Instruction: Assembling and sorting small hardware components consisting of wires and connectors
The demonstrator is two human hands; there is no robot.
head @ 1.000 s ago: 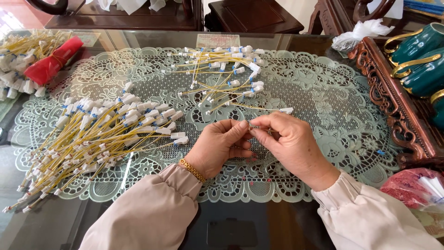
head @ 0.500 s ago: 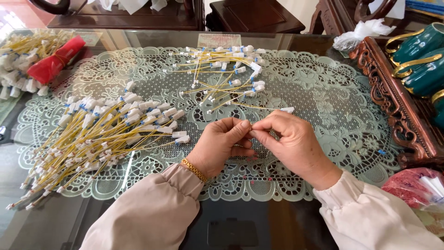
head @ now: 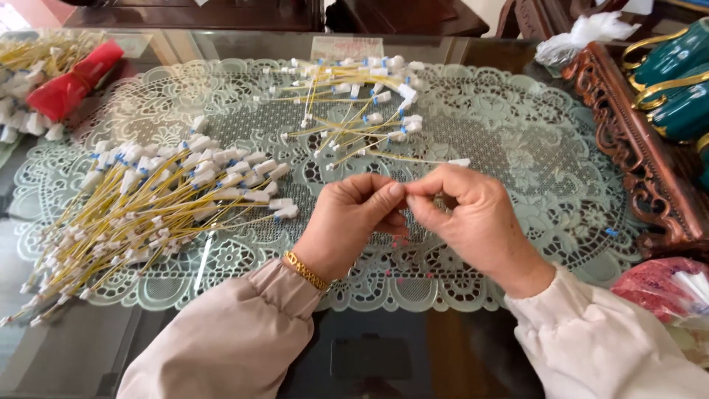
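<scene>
Yellow cable (head: 413, 157) ran from your pinched fingertips across the lace mat (head: 517, 140); your left hand (head: 347, 222) and right hand (head: 473, 218) met, both curled, wrists low on the surface.

Left hand (head: 353, 222) and right hand (head: 473, 218), fingertips pinched together.

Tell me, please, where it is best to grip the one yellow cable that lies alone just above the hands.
Probably by its white plug at the right end: it is wider than the thin yellow cable and lies free on the lace mat. Come from the right, where the right hand is near; the loose pile crowds the cable's left end.
</scene>
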